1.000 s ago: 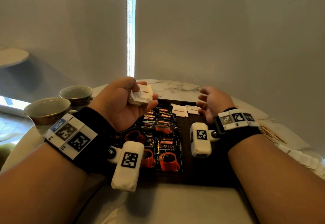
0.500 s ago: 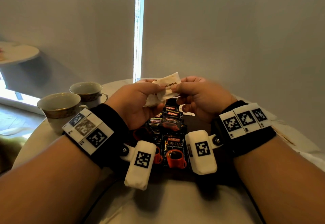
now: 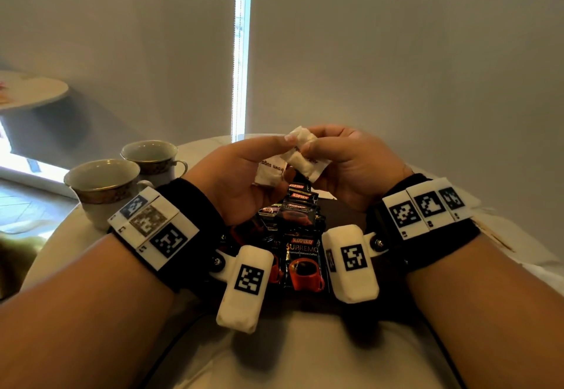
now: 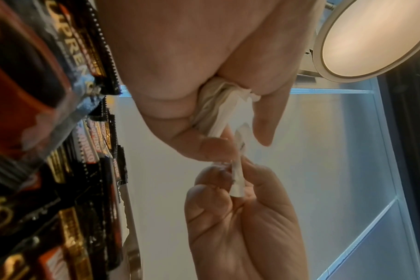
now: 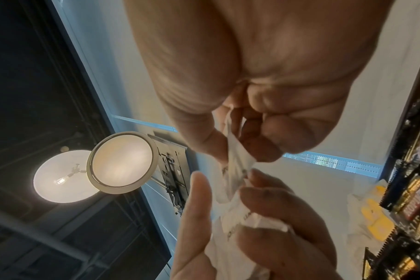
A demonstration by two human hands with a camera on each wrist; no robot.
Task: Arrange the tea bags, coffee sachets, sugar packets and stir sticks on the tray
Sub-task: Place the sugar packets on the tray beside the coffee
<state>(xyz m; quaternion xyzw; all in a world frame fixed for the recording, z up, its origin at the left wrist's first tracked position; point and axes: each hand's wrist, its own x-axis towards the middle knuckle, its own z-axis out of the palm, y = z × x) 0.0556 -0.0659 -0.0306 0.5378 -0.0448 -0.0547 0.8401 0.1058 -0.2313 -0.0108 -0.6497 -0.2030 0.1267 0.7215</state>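
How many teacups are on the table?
2. One white gold-banded ceramic teacup stands at the left edge of the pale round table; the second matching teacup stands just behind it, farther away. Others could be hidden behind the arms.

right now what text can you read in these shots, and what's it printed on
"KOPIKO" on the coffee sachets, repeated on those stacked behind.
"SUPREMO" on the front sachet, under the brand.
"Premium Instant Coffee", small, below that, only just readable.
"brown suga...", upside down, on the sugar packets pinched by the left hand and right hand; the rest is covered.
Wristband markers: square codes, no words.
Left wrist view: "KOPIKO" again, blurred.
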